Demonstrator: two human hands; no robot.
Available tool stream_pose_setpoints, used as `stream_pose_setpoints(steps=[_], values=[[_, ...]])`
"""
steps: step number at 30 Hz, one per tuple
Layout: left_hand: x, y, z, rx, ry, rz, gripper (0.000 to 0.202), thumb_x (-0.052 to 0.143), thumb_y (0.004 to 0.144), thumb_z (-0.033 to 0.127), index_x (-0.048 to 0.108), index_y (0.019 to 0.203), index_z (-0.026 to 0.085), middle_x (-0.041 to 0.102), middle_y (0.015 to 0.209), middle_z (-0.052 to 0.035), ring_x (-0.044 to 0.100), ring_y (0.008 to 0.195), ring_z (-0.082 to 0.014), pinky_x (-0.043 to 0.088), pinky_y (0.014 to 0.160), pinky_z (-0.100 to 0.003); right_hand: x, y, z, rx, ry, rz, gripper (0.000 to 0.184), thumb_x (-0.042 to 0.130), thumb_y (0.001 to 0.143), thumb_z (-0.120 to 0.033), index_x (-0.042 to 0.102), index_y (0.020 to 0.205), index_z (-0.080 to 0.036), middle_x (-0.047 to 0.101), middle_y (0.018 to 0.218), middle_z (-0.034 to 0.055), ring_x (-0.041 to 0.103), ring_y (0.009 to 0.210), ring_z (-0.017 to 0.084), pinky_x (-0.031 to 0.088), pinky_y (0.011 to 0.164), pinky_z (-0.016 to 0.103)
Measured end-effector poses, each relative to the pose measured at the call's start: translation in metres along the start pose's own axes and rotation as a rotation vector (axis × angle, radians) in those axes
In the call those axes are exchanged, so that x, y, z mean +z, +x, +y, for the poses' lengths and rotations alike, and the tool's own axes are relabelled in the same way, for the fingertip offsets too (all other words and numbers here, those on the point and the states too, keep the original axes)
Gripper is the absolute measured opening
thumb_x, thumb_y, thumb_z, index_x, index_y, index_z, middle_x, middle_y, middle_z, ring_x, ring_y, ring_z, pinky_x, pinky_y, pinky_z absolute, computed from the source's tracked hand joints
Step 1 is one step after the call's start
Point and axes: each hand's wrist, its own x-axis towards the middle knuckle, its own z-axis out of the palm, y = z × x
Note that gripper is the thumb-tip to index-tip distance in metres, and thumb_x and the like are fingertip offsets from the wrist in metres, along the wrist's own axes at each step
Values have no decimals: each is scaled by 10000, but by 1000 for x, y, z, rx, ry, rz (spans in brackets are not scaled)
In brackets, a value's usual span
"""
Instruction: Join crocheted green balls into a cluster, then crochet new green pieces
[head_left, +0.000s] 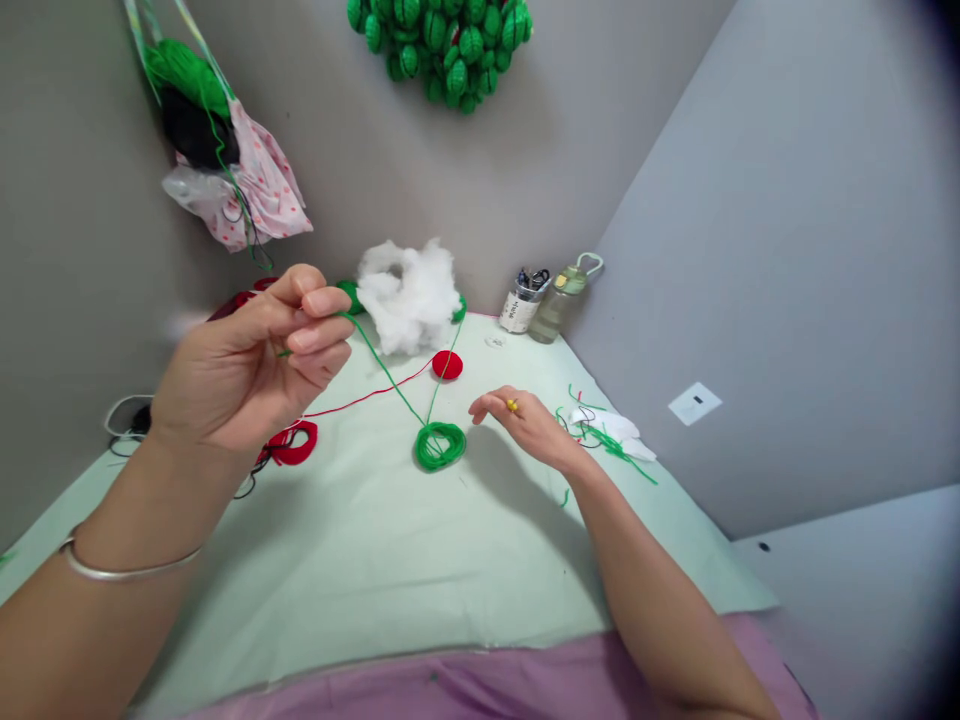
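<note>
My left hand (255, 360) is raised at the left, its fingers pinched on a strand of green yarn (382, 367). From these fingers the strand slopes down to a loose coil of green yarn (440, 447) lying on the table. Another green strand climbs from the coil, past a red disc (448, 365), toward the white stuffing. Just right of the coil hovers my right hand (523, 425), palm down, fingers extended and slightly bent, with nothing visible in them. Something small and yellow, like a ring, sits on one of its fingers.
White fluffy stuffing (411, 295) rests at the back, near a pen cup (523, 302) and a green bottle (559, 303). Red yarn (294, 443) lies left, yarn scraps (611, 440) right. A bag (262, 180) and green knobbly pieces (450, 45) hang on the wall.
</note>
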Motion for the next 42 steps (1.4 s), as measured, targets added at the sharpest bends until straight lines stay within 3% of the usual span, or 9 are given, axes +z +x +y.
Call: stream_pose_setpoints(steps=[4, 8, 14, 19, 23, 26, 29, 35, 42], values=[[-1, 4, 5, 39, -16, 26, 307, 421, 700, -116, 463, 818, 164, 567, 715, 6, 563, 510, -46, 478, 466, -108, 10, -2, -7, 1, 149, -105, 387, 443, 988, -427, 723, 1068, -171, 624, 784, 17, 478, 684, 140, 376, 664, 271], [-4, 6, 5, 62, -13, 42, 303, 412, 663, -107, 487, 809, 148, 577, 717, 2, 565, 513, -49, 487, 470, -122, 20, -3, -10, 19, 140, -164, 298, 530, 933, -387, 733, 955, -170, 563, 737, -14, 414, 661, 115, 325, 610, 255], [-9, 7, 5, 67, 2, 66, 302, 401, 657, -107, 506, 804, 135, 579, 709, -2, 558, 513, -52, 482, 469, -129, 32, -2, -6, 79, 64, -179, 269, 650, 849, -393, 728, 1031, -209, 533, 704, -49, 420, 615, 98, 301, 572, 247], [-16, 9, 8, 90, 63, 48, 279, 419, 690, -104, 541, 811, 115, 577, 735, 2, 536, 537, -36, 455, 498, -123, 36, 1, -1, 107, 89, -191, 250, 640, 846, -405, 726, 882, -173, 513, 660, -48, 384, 597, 93, 278, 565, 254], [-43, 17, 7, 178, 497, 112, 163, 510, 797, -17, 597, 849, 111, 611, 804, -12, 551, 600, -63, 424, 539, -163, 33, 3, 1, 116, 233, -190, 274, 643, 835, -424, 714, 871, -162, 519, 677, -44, 380, 626, 99, 273, 576, 259], [-73, 23, -3, 207, 1256, 154, 109, 602, 862, 136, 657, 957, 139, 669, 970, -49, 626, 816, -159, 485, 779, -302, 31, 4, 1, 136, 318, -187, 291, 663, 815, -437, 718, 862, -156, 525, 677, -44, 380, 626, 97, 279, 595, 262], [-94, 20, -25, 285, 1841, -28, 191, 645, 866, 247, 696, 1046, 212, 655, 1159, -67, 583, 1061, -264, 436, 960, -427, 30, 5, 2, 151, 343, -158, 300, 648, 824, -440, 721, 848, -150, 528, 665, -45, 359, 599, 88, 279, 600, 267], [-87, 7, -83, 470, 1869, -433, 166, 576, 972, 252, 742, 983, 249, 685, 1029, -55, 551, 996, -236, 402, 986, -449, 31, 7, 5, 139, 340, -164, 297, 629, 829, -432, 712, 837, -147, 512, 645, -54, 331, 569, 76, 252, 583, 269], [-92, 10, -123, 543, 1910, -579, 250, 516, 973, 130, 744, 977, 234, 613, 856, -50, 474, 852, -209, 410, 843, -380, 33, 9, 12, 115, 289, -164, 304, 595, 835, -428, 600, 690, -161, 407, 584, -71, 293, 560, 81, 216, 558, 271]])
